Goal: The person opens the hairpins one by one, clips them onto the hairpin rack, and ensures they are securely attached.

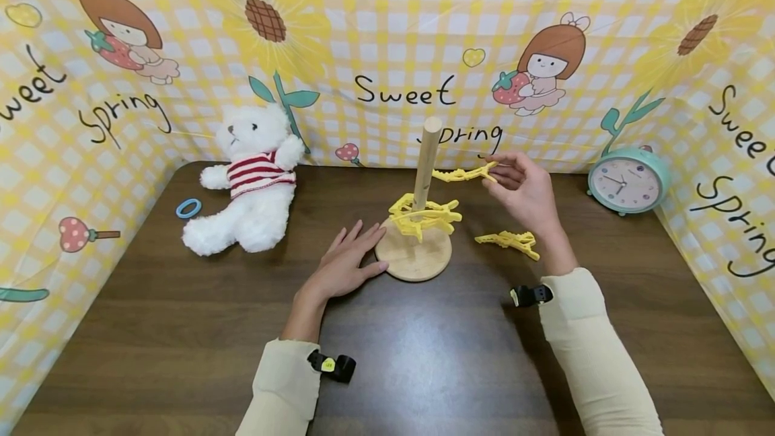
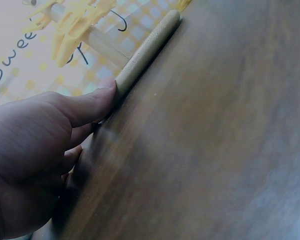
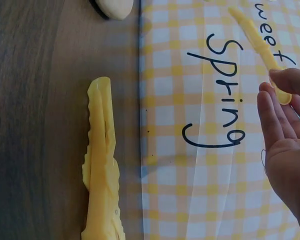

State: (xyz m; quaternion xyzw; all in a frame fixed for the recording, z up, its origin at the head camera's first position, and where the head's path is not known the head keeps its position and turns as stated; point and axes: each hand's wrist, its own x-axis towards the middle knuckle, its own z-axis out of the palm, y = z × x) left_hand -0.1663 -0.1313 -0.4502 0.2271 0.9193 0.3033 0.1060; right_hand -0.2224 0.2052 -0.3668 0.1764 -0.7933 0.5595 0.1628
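Observation:
My right hand (image 1: 528,194) pinches one end of a yellow alligator hair clip (image 1: 463,173) between thumb and fingers. The clip's other end points left, overlapping the upright wooden post (image 1: 426,160) in the head view. Several yellow hair clips (image 2: 72,32) cluster round that post, some way above its round wooden base (image 1: 418,264). My left hand (image 1: 348,268) lies at the left of the base, fingers extended, with the thumb (image 2: 97,100) touching the rim. Below my right hand, another yellow clip (image 3: 101,170) lies on the table.
A white teddy bear (image 1: 257,200) in a striped shirt lies at the back left, beside a blue ring (image 1: 188,208). At the back right stands a mint alarm clock (image 1: 630,180). Yellow checked cloth (image 1: 387,32) hangs behind the brown table (image 1: 436,369) and along both sides.

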